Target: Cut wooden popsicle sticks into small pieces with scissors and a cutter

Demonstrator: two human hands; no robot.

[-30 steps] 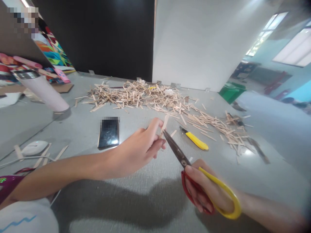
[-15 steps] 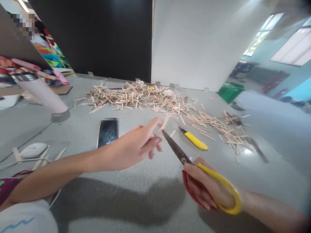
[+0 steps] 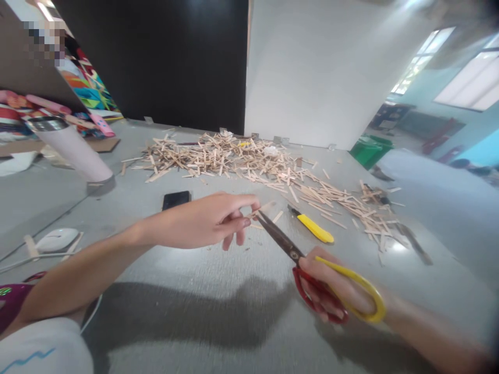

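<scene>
My right hand (image 3: pixel 327 278) is closed around the handles of a pair of scissors (image 3: pixel 277 234), one loop yellow and the other red. Their dark blades point up and to the left, the tips beside my left fingertips. My left hand (image 3: pixel 210 221) pinches a small wooden strip (image 3: pixel 254 214) between fingers and thumb; it is partly hidden and blurred where the blade tips meet it. Right of the blades lies a yellow utility knife (image 3: pixel 315 227) on the grey table (image 3: pixel 187 301). A phone (image 3: pixel 176 200) is partly covered by my left hand.
A long pile of wooden strips (image 3: pixel 218 156) spreads along the table's back, trailing right. At left stand a pale tumbler (image 3: pixel 76 150) and a white mouse (image 3: pixel 57 239) with a cable. Black (image 3: pixel 156 62) and white (image 3: pixel 312 72) panels rise behind; a green bin (image 3: pixel 370 150) is beyond the right edge.
My left hand has shifted slightly left and up, covering more of the phone. The strip at its fingertips has tilted lower. The scissors stay at the strip, and their handle loops have moved slightly closer together.
</scene>
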